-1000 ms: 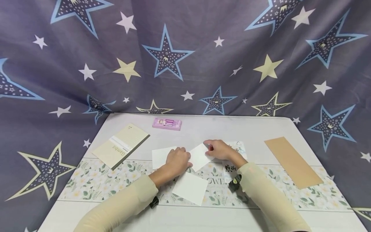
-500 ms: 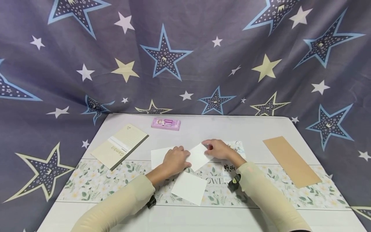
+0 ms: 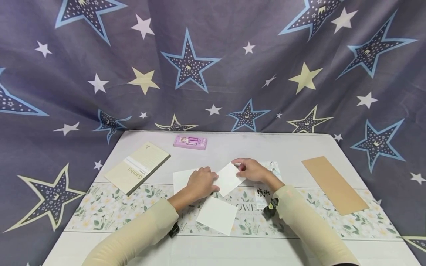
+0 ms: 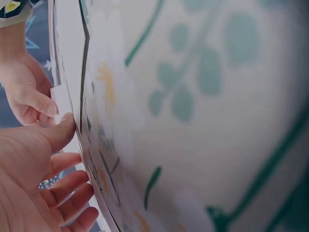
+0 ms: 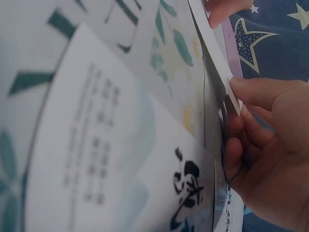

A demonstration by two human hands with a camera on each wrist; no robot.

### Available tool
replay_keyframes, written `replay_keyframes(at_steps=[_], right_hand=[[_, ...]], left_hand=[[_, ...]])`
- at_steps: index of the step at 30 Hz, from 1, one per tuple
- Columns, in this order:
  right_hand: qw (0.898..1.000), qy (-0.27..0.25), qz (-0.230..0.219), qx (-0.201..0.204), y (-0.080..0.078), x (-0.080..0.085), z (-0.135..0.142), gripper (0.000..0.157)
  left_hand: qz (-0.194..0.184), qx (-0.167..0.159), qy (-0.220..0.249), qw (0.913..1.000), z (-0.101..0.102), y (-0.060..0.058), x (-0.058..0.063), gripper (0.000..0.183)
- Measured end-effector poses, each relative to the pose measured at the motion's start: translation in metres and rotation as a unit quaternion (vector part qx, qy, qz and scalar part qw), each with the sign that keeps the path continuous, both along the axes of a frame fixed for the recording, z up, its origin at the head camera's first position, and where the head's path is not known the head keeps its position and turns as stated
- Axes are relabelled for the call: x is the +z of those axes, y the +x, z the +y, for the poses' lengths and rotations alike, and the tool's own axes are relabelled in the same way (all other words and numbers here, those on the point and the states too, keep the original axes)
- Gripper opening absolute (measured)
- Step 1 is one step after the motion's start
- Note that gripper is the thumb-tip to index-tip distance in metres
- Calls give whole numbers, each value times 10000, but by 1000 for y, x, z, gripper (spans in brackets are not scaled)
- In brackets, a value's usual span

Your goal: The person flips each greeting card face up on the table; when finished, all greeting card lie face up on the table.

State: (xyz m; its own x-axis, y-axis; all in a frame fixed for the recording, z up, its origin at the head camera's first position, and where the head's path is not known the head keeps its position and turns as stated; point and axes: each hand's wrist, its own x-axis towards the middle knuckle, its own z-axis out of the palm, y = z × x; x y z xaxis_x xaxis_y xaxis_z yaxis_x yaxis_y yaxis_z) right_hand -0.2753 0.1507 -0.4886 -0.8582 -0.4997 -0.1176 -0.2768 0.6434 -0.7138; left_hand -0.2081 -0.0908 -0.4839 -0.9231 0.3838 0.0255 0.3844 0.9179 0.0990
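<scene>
Near the middle of the table, my right hand [image 3: 252,170] pinches the right edge of a white square card [image 3: 227,180] between thumb and fingers. In the right wrist view that card [image 5: 219,63] is seen edge-on, its gripped end lifted off the surface. My left hand [image 3: 200,183] rests on the card's left side, fingers lightly bent and spread on the surface in the left wrist view. Partly under the left hand lies another white card [image 3: 181,180]. A third white card [image 3: 217,216] lies nearer me. A printed card with dark characters [image 3: 263,195] is partly hidden beneath my right forearm.
At the left lies a beige notebook [image 3: 138,168] marked "Gambit". A purple box [image 3: 190,142] sits near the table's back edge. On the right is a long brown paper piece [image 3: 334,184]. A star-patterned curtain [image 3: 213,66] hangs behind the table.
The right hand has shifted very slightly, and the card's right edge looks a little higher. My left hand stays in place on the card. The view has moved slightly.
</scene>
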Motion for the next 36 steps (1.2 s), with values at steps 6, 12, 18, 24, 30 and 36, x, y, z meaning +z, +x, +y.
replay_keyframes(at_steps=[6, 12, 18, 24, 30, 36], right_hand=[[10000, -16, 24, 43, 0, 2, 1, 41], [9999, -132, 20, 73, 1, 3, 8, 17], [9995, -185, 240, 70, 3, 7, 15, 10], [9985, -350, 389, -176, 6, 12, 23, 11], [9955, -882, 97, -327, 10, 16, 27, 17], [9897, -1371, -219, -337, 12, 10, 33, 23]], left_hand=[[-154, 212, 6, 9997, 0, 0, -1, 65], [-261, 334, 162, 9990, -1, -2, 0, 70], [-240, 320, 715, 9966, -2, -5, 2, 64], [-341, 586, 1716, 9828, -2, -9, 9, 56], [113, 305, 2347, 9715, -8, -14, 15, 37], [425, -8, 2482, 9678, -13, -19, 17, 16]])
